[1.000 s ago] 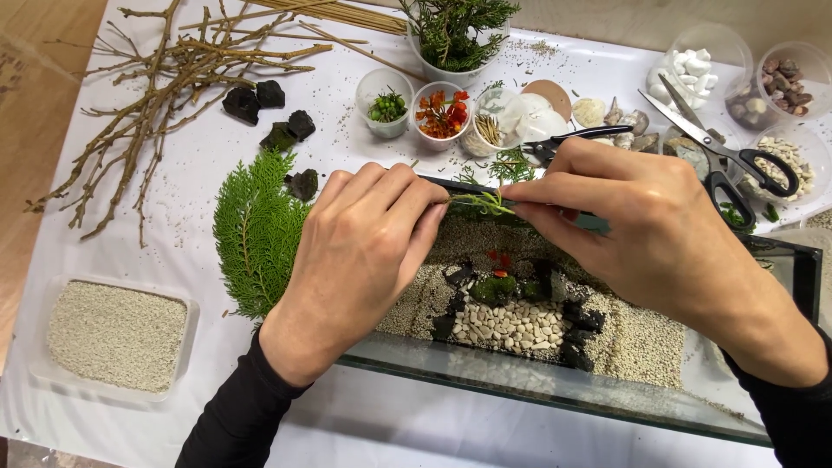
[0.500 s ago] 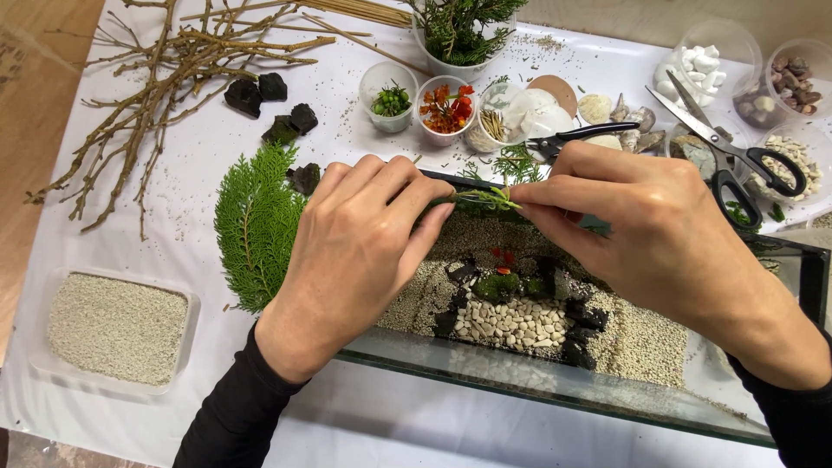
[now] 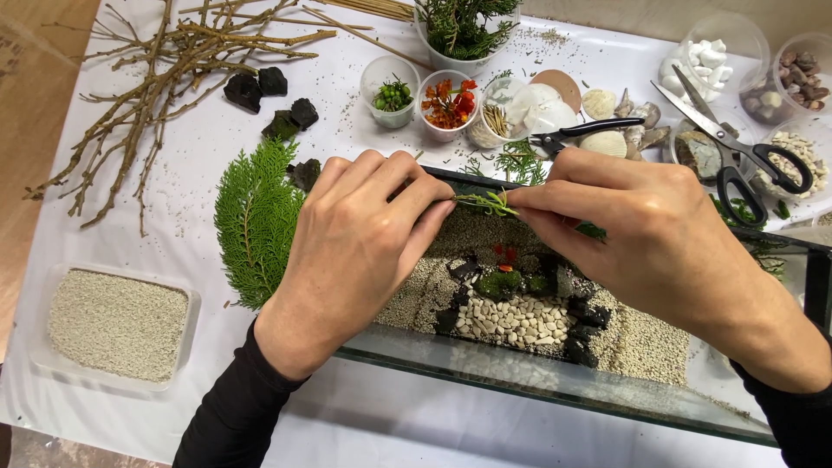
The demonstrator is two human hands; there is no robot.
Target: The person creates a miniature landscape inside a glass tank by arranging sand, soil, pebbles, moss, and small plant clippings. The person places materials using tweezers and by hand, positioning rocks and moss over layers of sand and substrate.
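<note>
Head view, near to far. At the near edge of the white-covered tabletop (image 3: 555,61) stands a glass tank (image 3: 555,381), its floor laid with sand, a patch of white pebbles (image 3: 511,322), dark stones and moss. Above the tank's far rim both hands meet on a small green sprig (image 3: 485,204). The left hand (image 3: 355,251) is curled, fingertips pinching the sprig's stem end; the right hand (image 3: 641,234) pinches the opposite end between thumb and forefinger. The sprig appears very light, thin and pliant; it is judged fragile, likely to bend or shed if squeezed, and best held low on the stem with a light fingertip pinch. Glass walls are hard, and the rim edges call for care.

Toward the near left corner sits a tray of pale sand (image 3: 117,322). Just left of the left hand lies a flat green conifer frond (image 3: 256,221). Farther back are black stones (image 3: 260,87) and bare branches (image 3: 165,69) at the far left; small cups of green and red plant pieces (image 3: 449,104) at centre; shells (image 3: 598,104) and two pairs of scissors (image 3: 737,147) to the right; tubs of pebbles (image 3: 806,74) at the far right corner. Grit is scattered over the cloth, and working room is tight.
</note>
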